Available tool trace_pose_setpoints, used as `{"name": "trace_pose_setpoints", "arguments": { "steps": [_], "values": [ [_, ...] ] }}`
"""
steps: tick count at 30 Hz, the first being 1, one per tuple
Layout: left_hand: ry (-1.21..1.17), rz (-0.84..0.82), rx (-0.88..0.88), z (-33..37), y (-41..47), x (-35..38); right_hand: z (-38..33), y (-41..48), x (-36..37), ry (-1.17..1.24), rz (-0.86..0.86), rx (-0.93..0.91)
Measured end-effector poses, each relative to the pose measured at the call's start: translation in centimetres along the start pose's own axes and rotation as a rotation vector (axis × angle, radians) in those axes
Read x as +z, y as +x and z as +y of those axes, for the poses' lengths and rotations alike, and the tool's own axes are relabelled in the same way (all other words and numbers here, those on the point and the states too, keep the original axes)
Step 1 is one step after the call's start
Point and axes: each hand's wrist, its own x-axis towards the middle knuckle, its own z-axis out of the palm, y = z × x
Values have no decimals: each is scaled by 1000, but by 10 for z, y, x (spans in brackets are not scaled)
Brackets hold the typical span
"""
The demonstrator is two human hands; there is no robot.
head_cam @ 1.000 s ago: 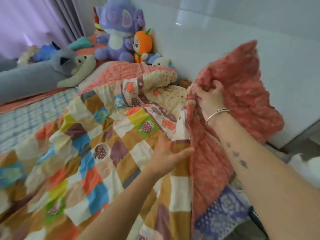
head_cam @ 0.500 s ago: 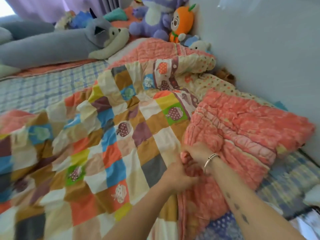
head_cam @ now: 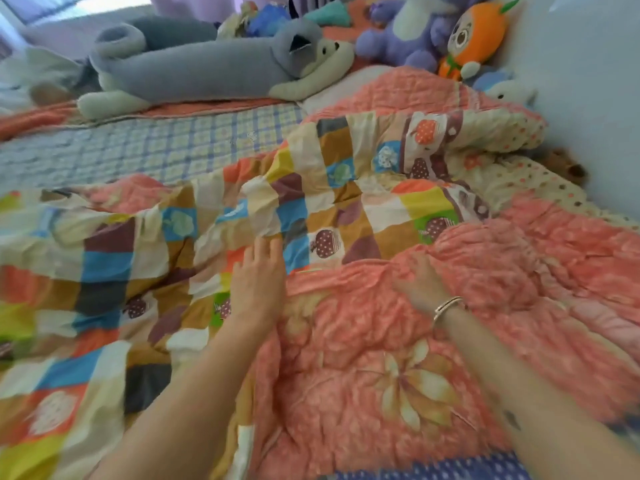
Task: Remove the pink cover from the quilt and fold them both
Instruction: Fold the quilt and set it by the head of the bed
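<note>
Your left hand [head_cam: 258, 282] rests with its grip flat and straight on the crumpled multicoloured patchwork cloth [head_cam: 104, 265] at 9 o'clock. Your right hand [head_cam: 420, 285] has its grip bunching the rumpled pink floral quilted cover [head_cam: 363, 375] at 5 o'clock.

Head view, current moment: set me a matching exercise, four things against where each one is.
Things:
1 left hand
2 right hand
3 grey plush toy
4 orange plush toy

Places:
A far corner, by the wall
B flat on the patchwork fabric
C stretched along the far side of the bed
D on the pink fabric

Pairs: 1-B, 2-D, 3-C, 4-A.
</note>
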Motion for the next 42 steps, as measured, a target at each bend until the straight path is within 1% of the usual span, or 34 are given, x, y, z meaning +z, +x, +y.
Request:
{"name": "trace_pose_setpoints", "arguments": {
  "steps": [1, 2, 3, 5, 7, 9, 10, 11, 12, 13, 14, 16, 17, 19, 20, 21, 22, 23, 24, 25, 26, 27, 28, 29, 30, 31, 32, 33, 35, 38, 39, 40, 41, 42],
  "values": [
    [-18, -96, 10, -3, -6, 8, 0, -8, 20, -263, -35, -99],
    [-40, -194, 35, -6, -14, 18, -1, -17, 39, -424, -56, -224],
    [-52, -267, 52, -10, -24, 30, -6, -25, 60, -501, -113, -320],
    [-113, -410, 8, -18, -50, 45, -16, -39, 104, -509, -257, -418],
    [-156, -525, -75, -33, -76, 75, -19, -45, 144, -511, -343, -466],
    [-109, -613, -74, -48, -103, 100, -12, -46, 179, -663, -355, -442],
    [-83, -664, -80, -58, -115, 110, -4, -46, 194, -762, -321, -384],
    [-77, -735, -115, -68, -126, 114, 6, -47, 208, -814, -252, -291],
    [-74, -808, -160, -78, -135, 119, 12, -48, 218, -805, -163, -185],
    [-59, -874, -184, -89, -142, 121, 19, -49, 228, -745, -73, -89],
    [-21, -907, -179, -97, -148, 118, 23, -51, 235, -684, -13, -9],
    [14, -882, -150, -115, -153, 118, 26, -52, 245, -513, 19, 168],
    [16, -862, -116, -123, -153, 118, 25, -54, 248, -364, -9, 288],
    [-25, -802, -59, -134, -146, 112, 23, -63, 253, 23, -193, 499],
    [-58, -761, -38, -138, -142, 110, 19, -73, 253, 123, -345, 594],
    [-86, -706, -24, -144, -137, 106, 12, -83, 253, 147, -497, 674],
    [-94, -640, -22, -151, -131, 100, 3, -90, 252, 180, -602, 701],
    [-101, -593, -42, -160, -123, 95, -7, -91, 251, 270, -650, 682],
    [-147, -554, -84, -168, -116, 92, -21, -89, 251, 423, -657, 630],
    [-241, -498, -140, -178, -108, 85, -39, -83, 251, 583, -609, 568],
    [-368, -399, -203, -186, -100, 76, -60, -74, 252, 745, -525, 512],
    [-478, -239, -242, -192, -93, 69, -86, -66, 254, 870, -412, 476],
    [-557, -30, -254, -194, -87, 58, -106, -56, 260, 990, -299, 462],
    [-594, 165, -219, -194, -85, 47, -124, -47, 267, 1110, -217, 452],
    [-593, 321, -155, -193, -88, 39, -138, -41, 275, 1222, -161, 435],
    [-531, 405, -77, -191, -95, 39, -146, -37, 284, 1307, -145, 429],
    [-447, 398, -15, -191, -104, 45, -152, -36, 293, 1359, -156, 414],
    [-353, 260, -8, -195, -114, 55, -151, -33, 302, 1368, -165, 372],
    [-202, -2, -122, -217, -137, 92, -141, -35, 316, 1239, -170, 322],
    [-80, -302, -351, -255, -165, 123, -110, -35, 325, 951, -242, 389],
    [-70, -363, -426, -261, -169, 117, -99, -33, 327, 798, -242, 392],
    [-74, -377, -505, -265, -170, 118, -88, -33, 331, 673, -237, 414],
    [-71, -367, -538, -268, -171, 120, -81, -38, 334, 531, -233, 416],
    [-77, -340, -521, -267, -169, 119, -74, -44, 340, 424, -234, 439]
  ]
}}
